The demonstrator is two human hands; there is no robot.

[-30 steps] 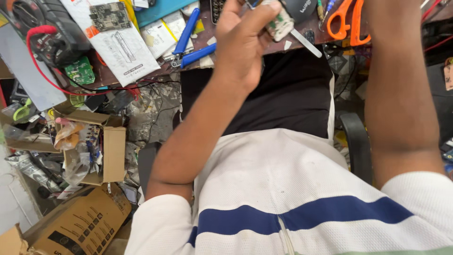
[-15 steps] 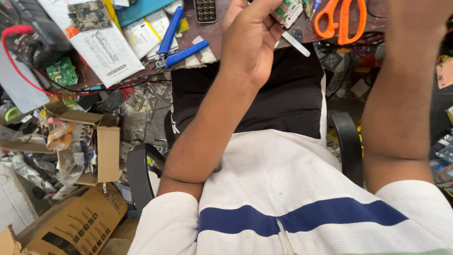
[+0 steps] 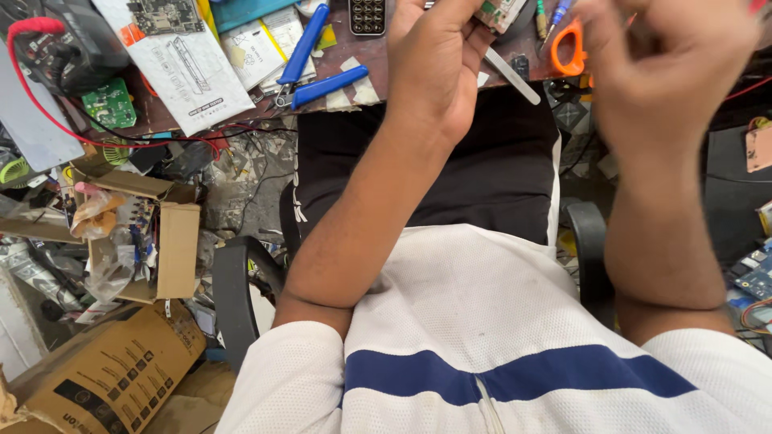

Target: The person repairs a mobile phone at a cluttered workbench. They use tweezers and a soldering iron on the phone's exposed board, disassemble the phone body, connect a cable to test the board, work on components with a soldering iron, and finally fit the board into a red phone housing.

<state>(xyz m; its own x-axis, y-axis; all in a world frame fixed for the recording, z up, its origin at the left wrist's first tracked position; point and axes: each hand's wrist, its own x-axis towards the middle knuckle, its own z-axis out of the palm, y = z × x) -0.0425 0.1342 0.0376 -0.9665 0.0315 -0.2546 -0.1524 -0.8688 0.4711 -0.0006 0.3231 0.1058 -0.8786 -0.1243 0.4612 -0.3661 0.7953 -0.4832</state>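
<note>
My left hand (image 3: pixel 434 72) is raised over the desk edge, fingers closed on a small green and white circuit board (image 3: pixel 500 13) that sticks out past the fingertips. My right hand (image 3: pixel 667 68) hovers to the right of it, blurred, with the fingers curled; what it holds, if anything, does not show. A flat metal strip (image 3: pixel 515 78) lies on the desk just below the board. Orange-handled scissors (image 3: pixel 572 50) lie between the two hands. My lap in black and a white shirt with a blue stripe fill the lower view.
Blue-handled pliers (image 3: pixel 315 66), a dark keypad (image 3: pixel 368 14), a printed sheet (image 3: pixel 181 76) and a green circuit board (image 3: pixel 108 103) lie on the brown desk (image 3: pixel 378 56). A red wire (image 3: pixel 48 88) loops at left. Open cardboard boxes (image 3: pixel 161 249) and clutter crowd the floor at left.
The view has shifted, so both hands sit lower in it. My right hand, cut off at the top before, now shows whole and blurred. My left hand keeps its hold on the board.
</note>
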